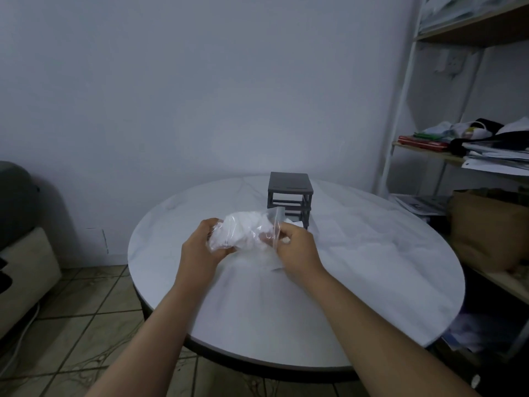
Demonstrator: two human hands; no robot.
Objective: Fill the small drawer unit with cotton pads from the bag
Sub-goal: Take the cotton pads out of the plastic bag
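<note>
Two grips share one light load. The grey drawer unit [289,186] stands upright at the far middle of the worktop, just behind the bag. It looks rigid and light, so we would steady it by its top when pulling a drawer. The bag hides its lower front, and we cannot tell whether a drawer is out.

The clear plastic bag [243,233] hangs above the worktop between us and the unit. Our left grip [200,247] curls round its bulging body, and our right grip [297,247] pinches the flap at its mouth. We judge the film limp and slippery, so the firmer mouth strip is the place to hold. The cotton pads [237,223] inside look soft, nearly weightless and easily scattered; a gentle pinch on a small stack should serve.

Around us rises a pale wall [200,81]. A white shelf rack [400,110] loaded with papers stands to the right. The round white worktop [372,267] looks smooth, so loose pads may slide.
</note>
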